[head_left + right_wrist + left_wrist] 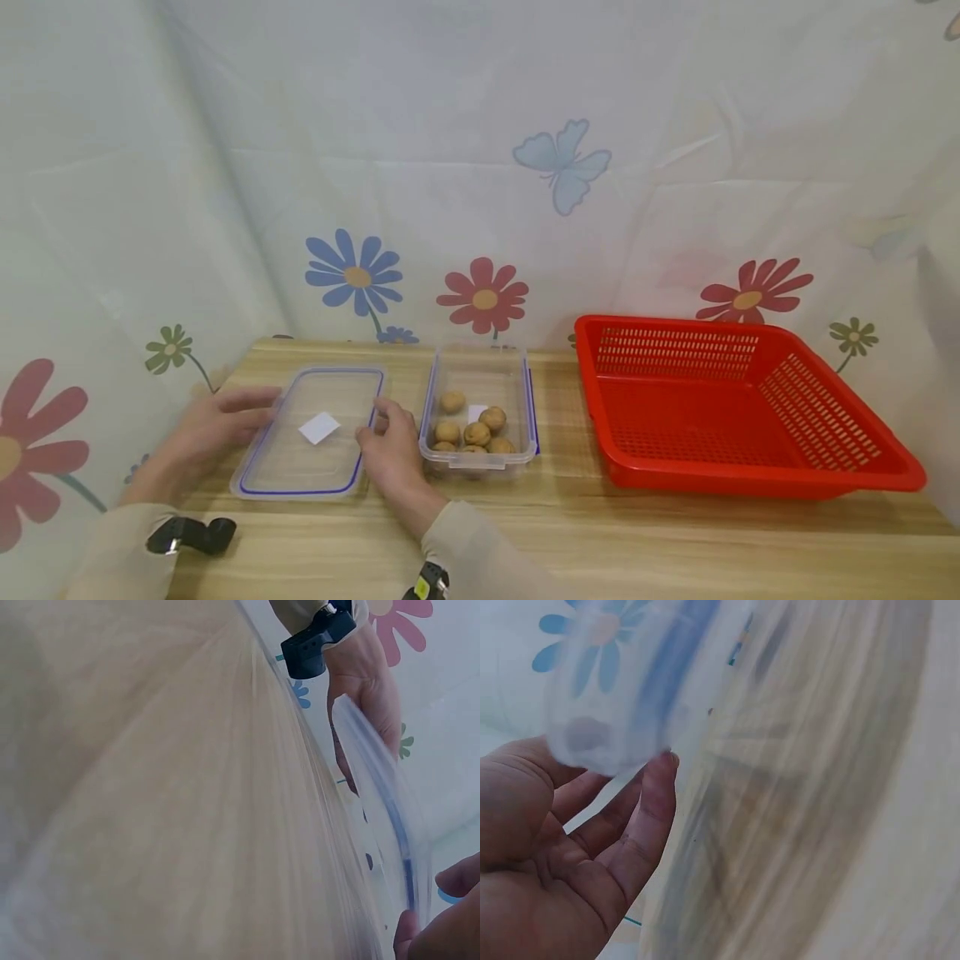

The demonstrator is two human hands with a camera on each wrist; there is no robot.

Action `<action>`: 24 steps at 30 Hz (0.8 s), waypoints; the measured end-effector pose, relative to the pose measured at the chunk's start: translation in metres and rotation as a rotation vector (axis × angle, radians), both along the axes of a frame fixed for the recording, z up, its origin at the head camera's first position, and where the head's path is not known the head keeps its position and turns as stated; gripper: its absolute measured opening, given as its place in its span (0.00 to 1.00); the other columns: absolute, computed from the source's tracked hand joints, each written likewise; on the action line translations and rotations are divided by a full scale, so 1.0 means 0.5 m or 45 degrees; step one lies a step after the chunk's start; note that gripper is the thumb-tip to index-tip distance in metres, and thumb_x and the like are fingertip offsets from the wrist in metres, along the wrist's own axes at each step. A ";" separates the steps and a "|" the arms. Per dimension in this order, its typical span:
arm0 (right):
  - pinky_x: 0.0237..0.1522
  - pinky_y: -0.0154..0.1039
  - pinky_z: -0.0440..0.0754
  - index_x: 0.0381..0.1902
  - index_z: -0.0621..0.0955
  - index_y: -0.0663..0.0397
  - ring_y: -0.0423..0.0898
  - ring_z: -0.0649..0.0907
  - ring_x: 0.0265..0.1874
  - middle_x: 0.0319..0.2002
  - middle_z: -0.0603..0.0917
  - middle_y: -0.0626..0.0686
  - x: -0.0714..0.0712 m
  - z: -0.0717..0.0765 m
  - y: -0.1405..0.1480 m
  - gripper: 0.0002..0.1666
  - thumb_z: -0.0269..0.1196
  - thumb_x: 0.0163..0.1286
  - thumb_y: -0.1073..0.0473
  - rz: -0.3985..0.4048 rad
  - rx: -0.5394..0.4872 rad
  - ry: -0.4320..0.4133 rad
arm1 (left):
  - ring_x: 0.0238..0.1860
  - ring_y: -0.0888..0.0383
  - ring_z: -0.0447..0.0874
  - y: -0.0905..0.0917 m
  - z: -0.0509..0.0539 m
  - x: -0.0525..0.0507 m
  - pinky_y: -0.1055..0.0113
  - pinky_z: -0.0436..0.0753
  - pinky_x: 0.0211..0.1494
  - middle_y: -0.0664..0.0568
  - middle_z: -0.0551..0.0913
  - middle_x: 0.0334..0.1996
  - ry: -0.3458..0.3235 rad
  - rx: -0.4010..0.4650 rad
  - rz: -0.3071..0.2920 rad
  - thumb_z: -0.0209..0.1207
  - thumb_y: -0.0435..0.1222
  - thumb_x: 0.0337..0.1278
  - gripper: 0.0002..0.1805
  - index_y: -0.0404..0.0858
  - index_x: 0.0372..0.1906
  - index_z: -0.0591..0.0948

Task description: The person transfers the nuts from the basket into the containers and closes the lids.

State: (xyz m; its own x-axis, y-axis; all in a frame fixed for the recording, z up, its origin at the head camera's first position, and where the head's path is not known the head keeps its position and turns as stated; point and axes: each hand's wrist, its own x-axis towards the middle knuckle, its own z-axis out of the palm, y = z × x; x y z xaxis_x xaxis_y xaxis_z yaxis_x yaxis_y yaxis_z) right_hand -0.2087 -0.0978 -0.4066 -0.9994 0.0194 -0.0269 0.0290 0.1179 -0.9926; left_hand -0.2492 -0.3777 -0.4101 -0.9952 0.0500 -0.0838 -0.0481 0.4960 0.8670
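Observation:
A clear plastic lid (341, 458) with a blue sealing strip is held between both hands at the left of the table. My left hand (217, 425) grips its left edge. In the left wrist view its fingers (656, 795) bend up under the lid's blurred corner (592, 742). My right hand (393, 450) pinches the right edge, and in the right wrist view the lid (390, 810) is tilted, apart from the tabletop. A small white square (319, 427) shows on or through the lid. Right of my right hand stands a clear box (487, 367) holding several walnuts (477, 433).
A large red plastic basket (750, 479) stands on the right of the wooden table (637, 542). A blue edge (534, 412) shows along the box's right side. A flower-printed cloth (450, 125) hangs behind the table.

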 end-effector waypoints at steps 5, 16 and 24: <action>0.51 0.39 0.85 0.63 0.83 0.60 0.43 0.83 0.47 0.51 0.84 0.51 0.001 0.001 0.001 0.27 0.65 0.66 0.71 0.003 0.017 0.064 | 0.50 0.68 0.83 -0.017 0.021 0.005 0.71 0.83 0.50 0.36 0.79 0.68 0.044 -0.143 -0.032 0.67 0.48 0.72 0.33 0.33 0.73 0.77; 0.42 0.30 0.84 0.59 0.86 0.57 0.36 0.82 0.42 0.48 0.84 0.47 0.010 0.039 0.011 0.25 0.67 0.64 0.72 0.068 -0.107 0.115 | 0.51 0.76 0.80 -0.052 0.065 0.019 0.74 0.84 0.51 0.72 0.82 0.59 0.056 -0.061 -0.009 0.67 0.52 0.71 0.37 0.37 0.75 0.75; 0.47 0.33 0.86 0.64 0.84 0.58 0.40 0.84 0.47 0.53 0.85 0.49 0.005 0.094 0.060 0.25 0.66 0.68 0.68 0.160 -0.134 0.196 | 0.51 0.73 0.82 -0.006 0.124 0.028 0.72 0.84 0.51 0.66 0.81 0.62 0.043 -0.085 -0.002 0.64 0.57 0.71 0.40 0.40 0.79 0.71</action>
